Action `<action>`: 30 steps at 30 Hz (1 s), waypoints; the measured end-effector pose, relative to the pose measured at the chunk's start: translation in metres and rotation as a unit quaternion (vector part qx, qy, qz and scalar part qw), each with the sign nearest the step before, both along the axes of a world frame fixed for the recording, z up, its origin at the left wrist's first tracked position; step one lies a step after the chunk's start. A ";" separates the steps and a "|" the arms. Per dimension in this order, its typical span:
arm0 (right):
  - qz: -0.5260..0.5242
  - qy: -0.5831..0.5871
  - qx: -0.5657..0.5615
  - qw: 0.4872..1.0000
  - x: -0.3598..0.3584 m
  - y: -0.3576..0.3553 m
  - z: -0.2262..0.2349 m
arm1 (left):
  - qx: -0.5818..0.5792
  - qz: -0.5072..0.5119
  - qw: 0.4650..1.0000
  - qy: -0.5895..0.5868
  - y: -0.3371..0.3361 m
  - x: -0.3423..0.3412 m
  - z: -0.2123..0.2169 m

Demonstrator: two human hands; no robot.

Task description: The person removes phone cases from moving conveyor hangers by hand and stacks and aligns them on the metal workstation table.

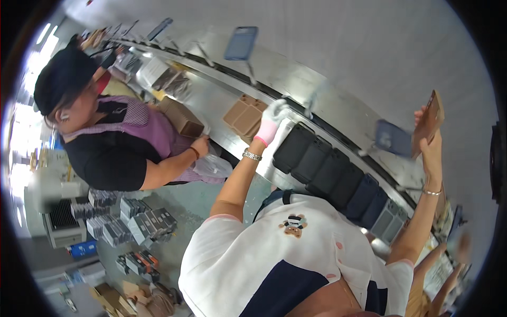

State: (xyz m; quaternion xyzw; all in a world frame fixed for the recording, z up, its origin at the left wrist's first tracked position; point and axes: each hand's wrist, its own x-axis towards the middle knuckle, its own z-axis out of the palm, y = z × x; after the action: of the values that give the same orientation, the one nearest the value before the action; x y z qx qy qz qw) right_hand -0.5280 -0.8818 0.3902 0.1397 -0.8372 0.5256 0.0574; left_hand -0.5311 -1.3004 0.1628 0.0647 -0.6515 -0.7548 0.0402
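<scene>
My right hand (429,140), bare with a bracelet at the wrist, is raised at the right and grips a brown phone case (430,122) by its edges. Right beside that case, a blue phone case (393,138) stands on a holder of the line. My left hand (274,117) wears a white glove with a pink cuff. Its fingers are curled by the line's dark rail, and whatever may be in them is hidden. Brown phone cases (244,117) lie just left of the glove. Black phone cases (317,165) are laid in a row between my hands.
Navy (367,198) and grey phone cases (390,221) continue the row. A dark rail (343,138) carries upright holders, one with a blue case (241,43). A co-worker (121,127) stands at the left beside a cardboard box (181,116). Stacked cases (150,224) sit on the floor.
</scene>
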 end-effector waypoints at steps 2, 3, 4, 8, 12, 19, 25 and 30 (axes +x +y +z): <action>0.048 0.015 -0.013 0.999 -0.014 -0.038 0.003 | -0.089 0.104 0.988 0.072 -0.054 -0.010 -0.018; 0.048 0.018 -0.018 0.998 -0.018 -0.043 -0.002 | -0.016 0.136 0.990 -0.040 -0.046 -0.016 0.024; 0.059 0.023 -0.016 0.998 -0.021 -0.061 0.000 | -0.055 0.197 0.978 0.037 -0.066 -0.026 0.019; 0.123 0.016 -0.058 0.991 -0.041 -0.116 0.000 | -0.192 0.303 0.932 0.056 -0.112 -0.076 0.044; 0.192 0.026 -0.106 0.975 -0.061 -0.163 -0.008 | -0.306 0.344 0.887 0.021 -0.104 -0.124 0.072; 0.204 0.004 -0.118 0.972 -0.076 -0.193 -0.009 | -0.128 0.298 0.936 0.139 -0.040 -0.091 0.044; 0.197 0.013 -0.122 0.973 -0.111 -0.190 -0.024 | 0.021 0.227 0.961 0.154 -0.043 -0.072 0.071; 0.163 0.014 -0.028 0.986 -0.122 -0.170 -0.037 | 0.172 -0.022 0.978 0.119 -0.034 -0.095 0.072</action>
State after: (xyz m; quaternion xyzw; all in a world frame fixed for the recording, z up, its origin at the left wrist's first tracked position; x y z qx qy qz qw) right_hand -0.6503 -1.0521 0.3537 0.2802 -0.7873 0.5490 -0.0134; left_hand -0.6259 -1.3344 0.2347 -0.0339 -0.5034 -0.8588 0.0888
